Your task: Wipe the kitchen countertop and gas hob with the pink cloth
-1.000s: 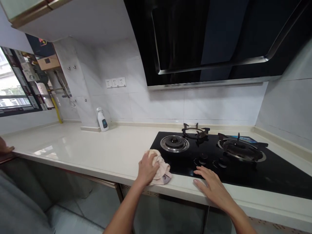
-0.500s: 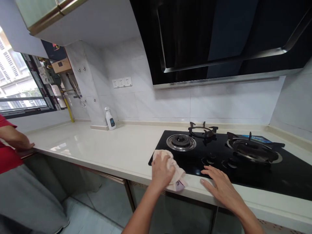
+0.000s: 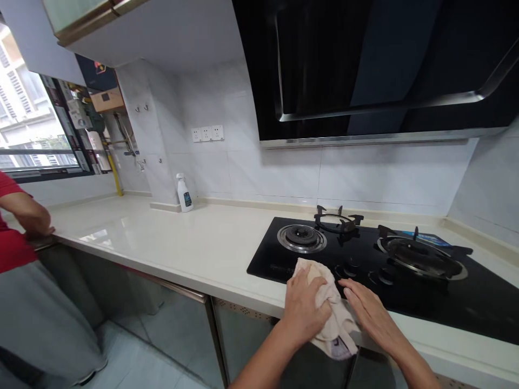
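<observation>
My left hand is closed on a crumpled beige cloth at the front edge of the black glass gas hob. Part of the cloth hangs over the counter's front edge. My right hand lies flat with fingers stretched out, right beside the cloth and touching its side. Both hands are near the hob's control knobs.
The hob carries a bare left burner, a loose pan support behind it and a right burner with its grate. A spray bottle stands on the cream counter. Another person in red leans at far left. A black hood hangs overhead.
My left hand has slid the cloth rightward along the hob's front edge until it meets my right hand. The view has shifted, showing more of the person at left.
</observation>
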The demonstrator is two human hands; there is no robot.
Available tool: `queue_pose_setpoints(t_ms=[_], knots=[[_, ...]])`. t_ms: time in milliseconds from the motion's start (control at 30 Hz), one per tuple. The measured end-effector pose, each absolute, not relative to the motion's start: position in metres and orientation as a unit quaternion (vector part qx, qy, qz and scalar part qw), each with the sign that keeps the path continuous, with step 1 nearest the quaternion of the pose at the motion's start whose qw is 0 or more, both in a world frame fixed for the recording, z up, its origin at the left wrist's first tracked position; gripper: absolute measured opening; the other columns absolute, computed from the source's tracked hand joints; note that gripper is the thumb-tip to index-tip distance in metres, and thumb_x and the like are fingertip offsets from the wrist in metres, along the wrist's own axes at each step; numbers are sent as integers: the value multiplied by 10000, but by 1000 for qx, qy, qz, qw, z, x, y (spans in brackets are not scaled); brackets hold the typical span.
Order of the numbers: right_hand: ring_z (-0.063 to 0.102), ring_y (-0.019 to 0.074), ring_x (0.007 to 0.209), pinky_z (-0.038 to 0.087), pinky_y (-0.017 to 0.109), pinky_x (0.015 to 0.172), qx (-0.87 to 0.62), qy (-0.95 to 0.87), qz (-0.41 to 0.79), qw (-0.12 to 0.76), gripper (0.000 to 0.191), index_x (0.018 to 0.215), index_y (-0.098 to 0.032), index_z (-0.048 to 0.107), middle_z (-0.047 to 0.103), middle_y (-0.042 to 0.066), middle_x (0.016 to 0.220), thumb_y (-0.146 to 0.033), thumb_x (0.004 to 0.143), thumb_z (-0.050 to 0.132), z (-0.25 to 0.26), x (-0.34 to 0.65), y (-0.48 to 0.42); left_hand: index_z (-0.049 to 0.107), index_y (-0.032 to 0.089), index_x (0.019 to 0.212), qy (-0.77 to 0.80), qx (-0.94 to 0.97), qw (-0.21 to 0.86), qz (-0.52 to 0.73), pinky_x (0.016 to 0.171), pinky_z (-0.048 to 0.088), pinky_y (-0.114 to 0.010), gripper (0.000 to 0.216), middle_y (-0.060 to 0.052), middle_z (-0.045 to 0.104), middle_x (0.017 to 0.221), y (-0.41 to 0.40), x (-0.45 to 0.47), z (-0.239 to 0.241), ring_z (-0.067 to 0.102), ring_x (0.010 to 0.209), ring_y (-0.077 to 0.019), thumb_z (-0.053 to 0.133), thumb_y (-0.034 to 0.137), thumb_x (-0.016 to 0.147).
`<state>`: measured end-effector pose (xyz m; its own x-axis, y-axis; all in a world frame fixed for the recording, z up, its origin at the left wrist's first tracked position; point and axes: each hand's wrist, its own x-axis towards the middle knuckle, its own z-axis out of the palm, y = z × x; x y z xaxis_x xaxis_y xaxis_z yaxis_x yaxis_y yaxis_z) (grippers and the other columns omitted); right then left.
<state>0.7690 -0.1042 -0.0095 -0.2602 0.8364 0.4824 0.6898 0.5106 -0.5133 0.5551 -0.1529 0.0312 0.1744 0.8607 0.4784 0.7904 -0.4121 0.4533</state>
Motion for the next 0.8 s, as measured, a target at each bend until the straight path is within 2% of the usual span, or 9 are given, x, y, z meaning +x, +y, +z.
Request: queue_pose_setpoints(t_ms=[233,367,500,633,800], knots=[[548,275,1370,398,556,1178,-476,-797,82,362,486,1220,-306,701,655,56,1404,-590,1029,357,-8,768,-109,637,292,1318,630,694,-2,348,1167,397,-495,515,-74,552,1516,-160,476,36,421,1472,-300,562,230,813],[522,280,1397,371,574,1196,-470,-807,70,350,458,1227,-306,703,635,54,1427,-580,1024,396,-10,768,-111,627,290,1308,692,622,-44,364,1145,423,-474,484,-61,635,1425,-166,406,40,534,1379,-262,549,237,834],[496,286,1419,347,588,1207,-470,-809,77,344,459,1241,-303,696,614,59,1451,-582,1021,407,-11,768,-111,626,240,1292,731,569,-66,372,1130,430,-516,450,-101,662,1376,-172,354,45,580,1325,-290,520,253,854],[476,288,1433,322,598,1215,-470,-809,91,341,464,1231,-312,700,604,57,1461,-595,1026,394,-12,767,-109,636,246,1276,741,555,-70,372,1118,436,-524,452,-95,675,1355,-172,351,45,595,1304,-299,535,238,836],[466,291,1436,322,593,1211,-478,-807,92,334,457,1230,-318,696,598,56,1462,-597,1022,400,-12,766,-109,628,292,1282,724,577,-60,374,1118,424,-467,459,-47,658,1388,-164,389,41,560,1345,-255,554,226,834]])
